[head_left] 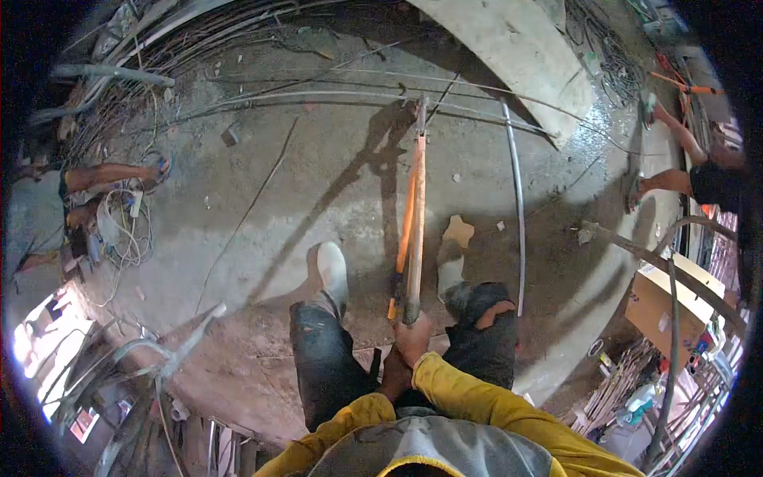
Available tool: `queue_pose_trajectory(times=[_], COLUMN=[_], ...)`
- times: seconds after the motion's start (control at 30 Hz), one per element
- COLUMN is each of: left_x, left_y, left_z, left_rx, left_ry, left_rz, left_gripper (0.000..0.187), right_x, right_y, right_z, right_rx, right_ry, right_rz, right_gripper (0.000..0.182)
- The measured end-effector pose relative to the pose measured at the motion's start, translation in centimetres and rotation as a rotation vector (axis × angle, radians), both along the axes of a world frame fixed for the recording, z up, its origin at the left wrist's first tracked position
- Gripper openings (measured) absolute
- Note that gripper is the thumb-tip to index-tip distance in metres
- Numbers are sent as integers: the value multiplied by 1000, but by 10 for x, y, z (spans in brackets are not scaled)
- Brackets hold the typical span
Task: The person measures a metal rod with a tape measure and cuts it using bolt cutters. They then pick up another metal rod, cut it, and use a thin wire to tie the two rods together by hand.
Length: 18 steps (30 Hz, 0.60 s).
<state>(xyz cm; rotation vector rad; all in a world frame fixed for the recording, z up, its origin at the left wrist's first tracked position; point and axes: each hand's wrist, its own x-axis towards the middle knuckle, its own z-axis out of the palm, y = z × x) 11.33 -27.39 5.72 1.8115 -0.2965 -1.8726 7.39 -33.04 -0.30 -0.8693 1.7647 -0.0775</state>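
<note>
I look down at a long bolt cutter (413, 207) with orange handles, standing upright between my feet on a concrete floor (318, 183). My right hand (414, 337) grips the handle ends. My left hand (393, 378) sits just below it, closed on the same handles. Both arms wear yellow sleeves. The cutter's jaws (421, 107) are at the far end, where thin steel rods (318, 97) run across the floor. My pale shoes (332, 270) stand on either side of the tool.
A long bent rod (518, 207) lies right of my feet. One person crouches at the left (103, 176), next to a coil of white cable (127, 230). Another person (703, 179) is at the right edge. A cardboard box (668, 300) sits lower right; a concrete slab (517, 48) lies beyond the rods.
</note>
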Motion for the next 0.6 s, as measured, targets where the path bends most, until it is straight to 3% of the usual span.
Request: queue_pose_trajectory(times=[0.1,0.17,0.27,0.43,0.5,0.6], left_x=[-6,-12,-24,-41,-44,-41], left_y=[24,36,51,60,72,87], left_z=[-29,-47,-64,-82,-90,-111], left_rx=[16,33,51,44,56,67], left_ry=[7,21,61,85,98,92], left_rz=[-28,-40,-53,-76,-84,-81], left_gripper=[57,57,56,56,55,55], right_x=[-8,-15,-23,-38,-40,-31], right_y=[17,26,23,35,36,58], right_z=[-30,-47,-47,-68,-59,-110], right_rx=[-105,-84,-6,-215,-134,-159], right_ry=[76,18,91,-100,-42,16], right_rz=[77,-5,72,14,29,40], right_gripper=[30,28,29,32,32,30])
